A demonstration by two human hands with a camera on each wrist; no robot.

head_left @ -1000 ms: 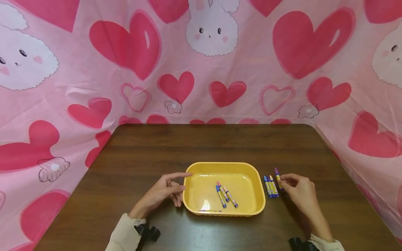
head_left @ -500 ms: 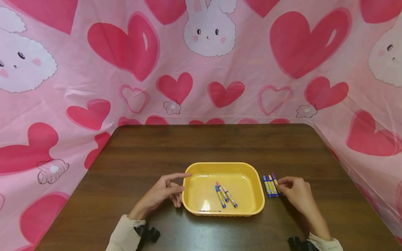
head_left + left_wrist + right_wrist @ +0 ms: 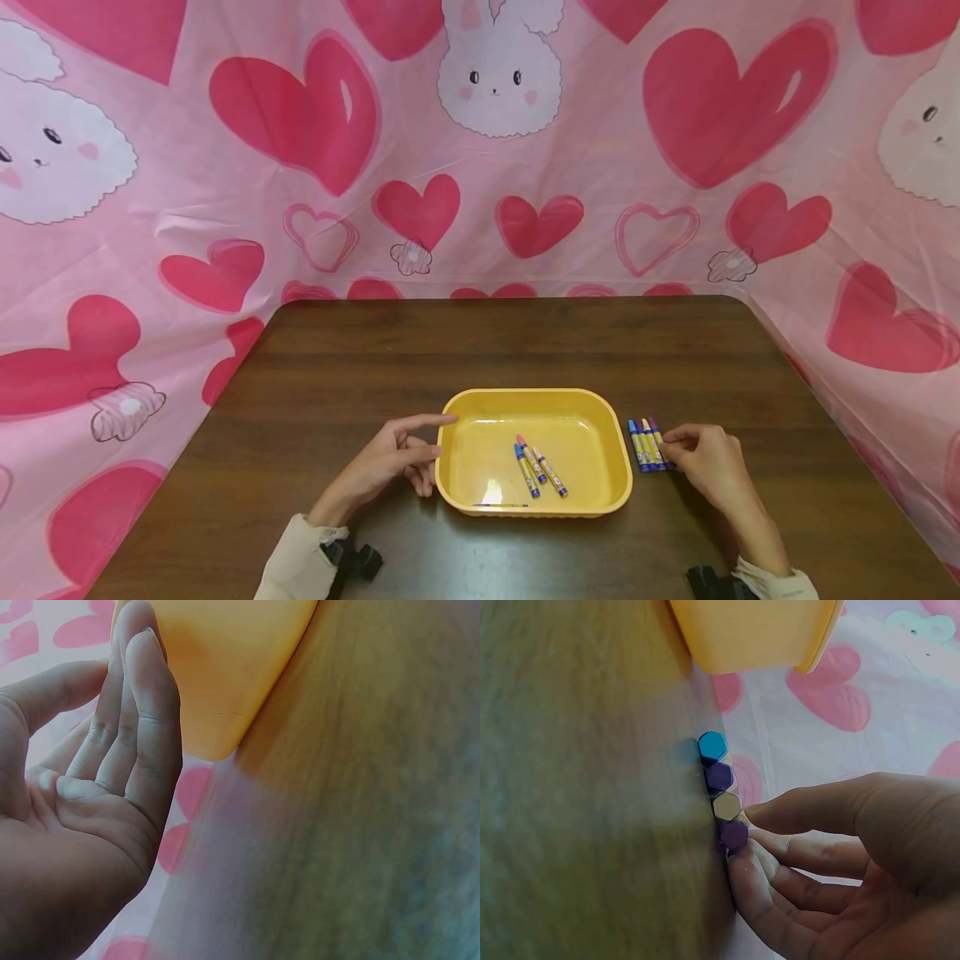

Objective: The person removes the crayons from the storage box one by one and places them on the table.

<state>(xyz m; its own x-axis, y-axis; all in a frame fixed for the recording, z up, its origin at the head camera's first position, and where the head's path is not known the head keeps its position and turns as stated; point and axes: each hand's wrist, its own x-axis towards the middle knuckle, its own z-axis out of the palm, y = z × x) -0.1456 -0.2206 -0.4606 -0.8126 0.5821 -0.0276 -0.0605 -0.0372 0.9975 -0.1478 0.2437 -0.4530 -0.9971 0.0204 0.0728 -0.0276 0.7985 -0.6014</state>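
Observation:
Between thumb and fingers, my right hand [image 3: 708, 460] pinches a purple crayon [image 3: 734, 835] with a yellow wrapper. It lies at the right end of a side-by-side row, next to a cream crayon [image 3: 726, 805], a dark purple crayon [image 3: 719, 777] and a light blue crayon [image 3: 712, 747]. A yellow plastic tray [image 3: 532, 393] stands just left of that row. My left hand [image 3: 386, 458] touches the tray's left side, its index finger extended over the rim and its thumb lower at the outer wall.
Inside the tray lie a blue crayon [image 3: 527, 471], a pink crayon [image 3: 522, 442] and a pale peach crayon [image 3: 550, 472]. Dark brown wooden table [image 3: 375, 350] surrounds it. Pink heart-patterned cloth [image 3: 465, 150] hangs behind and at both sides.
My right hand has moved the purple crayon left and toward me, from apart to the row's right end. The left hand and tray have stayed in place.

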